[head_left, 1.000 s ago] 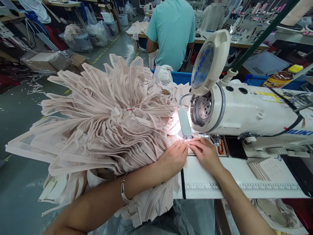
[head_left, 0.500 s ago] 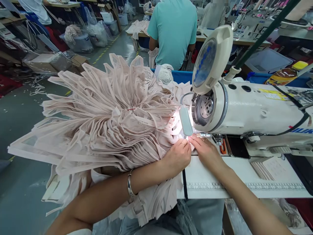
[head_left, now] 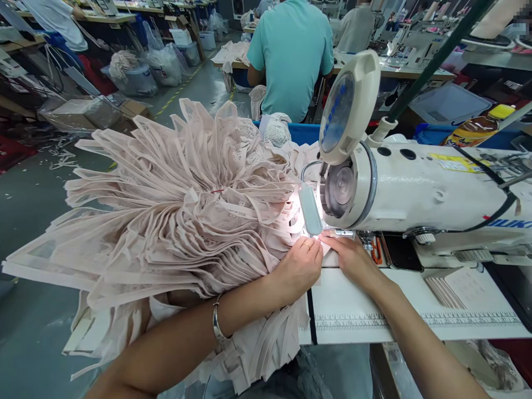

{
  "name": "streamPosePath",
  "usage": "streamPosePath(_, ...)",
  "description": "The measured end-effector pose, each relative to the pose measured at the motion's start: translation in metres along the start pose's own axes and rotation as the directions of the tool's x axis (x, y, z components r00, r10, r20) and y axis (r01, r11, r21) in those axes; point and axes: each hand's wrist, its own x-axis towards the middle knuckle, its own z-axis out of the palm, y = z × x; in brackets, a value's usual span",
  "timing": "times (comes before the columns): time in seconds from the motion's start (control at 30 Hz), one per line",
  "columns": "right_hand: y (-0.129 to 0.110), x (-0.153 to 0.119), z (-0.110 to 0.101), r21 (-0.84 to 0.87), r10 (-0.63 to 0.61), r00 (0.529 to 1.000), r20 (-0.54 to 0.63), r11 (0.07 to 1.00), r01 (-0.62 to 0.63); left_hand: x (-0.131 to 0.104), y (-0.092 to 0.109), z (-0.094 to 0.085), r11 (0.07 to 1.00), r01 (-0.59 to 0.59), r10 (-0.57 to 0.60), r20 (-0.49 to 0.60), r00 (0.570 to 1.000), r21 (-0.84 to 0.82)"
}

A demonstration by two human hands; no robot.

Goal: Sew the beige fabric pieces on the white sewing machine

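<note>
My left hand (head_left: pixel 302 265) has its fingers pinched on beige fabric (head_left: pixel 296 237) under the lit head of a white sewing machine (head_left: pixel 403 185). Close beside it, my right hand (head_left: pixel 352 256) holds the fabric's edge, thumb and fingers together. The fingertips almost meet just below the pale lamp (head_left: pixel 310 210); the needle and the stitched spot are hidden there. A thick bundle of beige mesh and lace garments (head_left: pixel 178 221), tied with a thin red strip, spreads left of the machine and over my left forearm. The machine's round end cover (head_left: pixel 349 108) stands flipped up.
A ruler strip (head_left: pixel 415 321) runs along the table's front edge. Stacked cards (head_left: pixel 453 288), a dark phone-like slab (head_left: pixel 401 252) and orange-handled snips (head_left: pixel 376 250) lie right of my hands. A yellow-capped bottle (head_left: pixel 477 127) is behind the machine. A person in teal (head_left: pixel 291 58) sits ahead.
The disc inside the machine's open end was sharp and is now blurred, as if spinning. My hands keep nearly the same place at the fabric. The whole view has shifted slightly.
</note>
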Motion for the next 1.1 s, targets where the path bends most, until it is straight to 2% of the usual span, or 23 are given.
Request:
streamPosePath(0.27, -0.013, 0.007, -0.008, -0.049, 0.063, 0.998, 0.005, 0.997, -0.063, 0.002, -0.001, -0.001, 1.0, 0.021, -0.021, 0.012, 1.0, 0.01)
streamPosePath(0.47, -0.017, 0.011, -0.015, -0.083, 0.055, 0.998, 0.023, 0.995, -0.053, 0.003, -0.003, -0.001, 0.999, 0.04, -0.04, 0.037, 0.998, 0.011)
streamPosePath(0.9, -0.015, 0.009, -0.006, -0.085, 0.08, 0.997, -0.001, 0.993, -0.079, 0.005, -0.006, 0.001, 0.998, 0.048, -0.047, 0.052, 0.998, -0.03)
streamPosePath(1.1, -0.015, 0.013, -0.007, -0.121, 0.076, 0.997, 0.022, 0.99, -0.073, 0.003, -0.004, 0.004, 0.999, 0.051, -0.051, 0.024, 0.998, 0.016)
